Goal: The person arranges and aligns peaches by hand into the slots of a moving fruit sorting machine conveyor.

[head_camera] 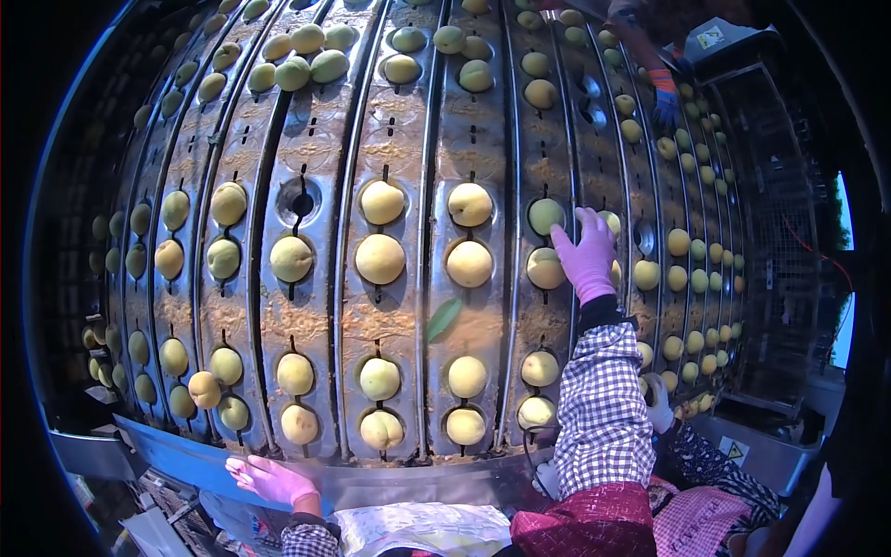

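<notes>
My right hand (586, 256), in a pink glove, reaches over the metal conveyor plates (459, 157). Its fingers are spread beside a green peach-like fruit (546, 217) and a yellower fruit (545, 269), both seated in round cups; whether the fingertips touch them I cannot tell. My left hand (268, 480), also pink-gloved, lies with nothing in it at the near metal edge (418, 480). Rows of yellow and green fruits fill many cups. One cup (301, 202) holds no fruit. A loose fruit (204, 390) rests among three seated ones at the lower left.
A green leaf (444, 319) lies on a plate smeared with pulp. Loose fruits (292, 73) bunch at the far side. A co-worker's orange-and-blue gloved hand (665, 97) reaches in at the upper right. Another person's white-gloved hand (658, 404) is right of my sleeve.
</notes>
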